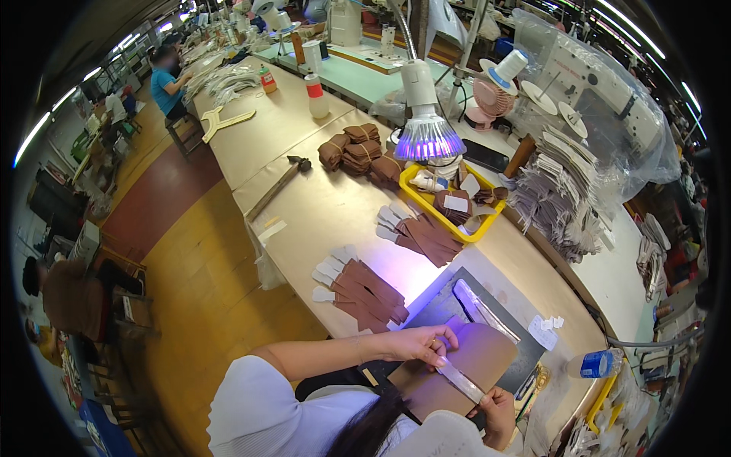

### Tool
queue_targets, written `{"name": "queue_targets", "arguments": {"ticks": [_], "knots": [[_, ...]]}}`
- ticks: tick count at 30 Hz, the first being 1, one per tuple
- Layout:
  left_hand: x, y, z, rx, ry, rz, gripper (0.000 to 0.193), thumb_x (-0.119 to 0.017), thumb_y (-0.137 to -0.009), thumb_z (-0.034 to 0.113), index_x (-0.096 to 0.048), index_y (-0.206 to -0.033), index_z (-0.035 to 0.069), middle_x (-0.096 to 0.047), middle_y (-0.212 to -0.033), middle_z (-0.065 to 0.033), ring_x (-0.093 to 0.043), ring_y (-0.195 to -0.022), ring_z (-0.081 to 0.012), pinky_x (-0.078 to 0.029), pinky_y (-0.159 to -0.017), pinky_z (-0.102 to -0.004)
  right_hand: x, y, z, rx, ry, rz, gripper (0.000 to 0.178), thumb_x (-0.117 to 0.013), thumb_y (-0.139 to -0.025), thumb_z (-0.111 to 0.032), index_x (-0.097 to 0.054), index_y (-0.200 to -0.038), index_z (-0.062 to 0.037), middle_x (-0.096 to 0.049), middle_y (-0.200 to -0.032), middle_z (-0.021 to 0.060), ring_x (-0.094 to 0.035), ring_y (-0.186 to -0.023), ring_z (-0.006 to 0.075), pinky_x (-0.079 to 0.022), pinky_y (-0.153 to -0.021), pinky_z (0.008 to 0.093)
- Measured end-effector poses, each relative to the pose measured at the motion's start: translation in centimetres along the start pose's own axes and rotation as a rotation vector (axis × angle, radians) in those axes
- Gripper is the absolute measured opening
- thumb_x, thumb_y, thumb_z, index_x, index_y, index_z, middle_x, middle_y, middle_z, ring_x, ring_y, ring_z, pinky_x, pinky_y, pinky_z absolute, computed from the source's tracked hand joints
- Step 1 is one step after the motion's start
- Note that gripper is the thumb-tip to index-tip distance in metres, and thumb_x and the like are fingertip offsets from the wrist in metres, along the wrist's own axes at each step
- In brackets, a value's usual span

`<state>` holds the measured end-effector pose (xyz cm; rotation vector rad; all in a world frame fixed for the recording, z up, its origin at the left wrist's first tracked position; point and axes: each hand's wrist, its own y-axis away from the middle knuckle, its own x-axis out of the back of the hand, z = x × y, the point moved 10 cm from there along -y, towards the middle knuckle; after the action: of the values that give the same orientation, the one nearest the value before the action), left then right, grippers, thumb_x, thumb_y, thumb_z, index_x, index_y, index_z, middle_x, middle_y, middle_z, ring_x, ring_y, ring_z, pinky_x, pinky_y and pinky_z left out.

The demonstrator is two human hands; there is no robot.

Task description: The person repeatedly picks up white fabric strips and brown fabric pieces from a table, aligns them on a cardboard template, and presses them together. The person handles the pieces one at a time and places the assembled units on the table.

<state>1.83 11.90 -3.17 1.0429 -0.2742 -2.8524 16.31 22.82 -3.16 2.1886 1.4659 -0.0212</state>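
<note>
A pale, slightly shiny strip (461, 382) is stretched between my two hands, across a flat brown panel (487, 352). My left hand (423, 345) pinches the strip's upper end between thumb and fingers. At its lower end my right hand (497, 413) is closed, gripping the strip at the panel's edge. The panel lies over a dark grey board (533, 344), on which a long whitish bar-like piece (480, 305) also rests. Beyond my left hand, brown strips with white tabs (368, 293) are fanned out, and a second group of brown strips (426, 238) lies farther off.
A lit lamp (428, 141) hangs over the bench. Behind the strips stand a yellow basket (409, 199) and bundled brown pieces (358, 152). A hammer (299, 163) lies farther left. A bottle with a blue label (595, 364) is at right. A seated person (166, 84) works far left.
</note>
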Motion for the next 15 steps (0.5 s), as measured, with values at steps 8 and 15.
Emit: {"name": "queue_targets", "arguments": {"ticks": [8, 15], "knots": [[0.1, 0.1, -0.4, 0.000, -0.001, -0.013, 0.044, -0.067, -0.082, 0.011, -0.041, -0.117, 0.006, -0.053, -0.079, -0.0023, -0.055, -0.075, -0.0108, -0.046, -0.069, -0.0234, 0.1, -0.3, 0.2, -0.013, 0.001, -0.018, 0.035, -0.073, -0.077, -0.030, -0.054, -0.072, -0.0009, -0.062, -0.065, 0.0117, -0.058, -0.052, 0.0172, -0.049, -0.049, 0.0288], [0.5, -0.1, -0.5, 0.031, -0.004, -0.014, 0.044, -0.068, -0.082, 0.011, -0.041, -0.117, 0.006, -0.052, -0.080, -0.0015, -0.054, -0.077, -0.0102, -0.046, -0.071, -0.0233, 0.0, -0.2, -0.1, -0.034, 0.015, 0.004, 0.035, -0.075, -0.076, -0.029, -0.055, -0.069, -0.0017, -0.061, -0.063, 0.0107, -0.058, -0.051, 0.0160, -0.048, -0.051, 0.0269]]}}
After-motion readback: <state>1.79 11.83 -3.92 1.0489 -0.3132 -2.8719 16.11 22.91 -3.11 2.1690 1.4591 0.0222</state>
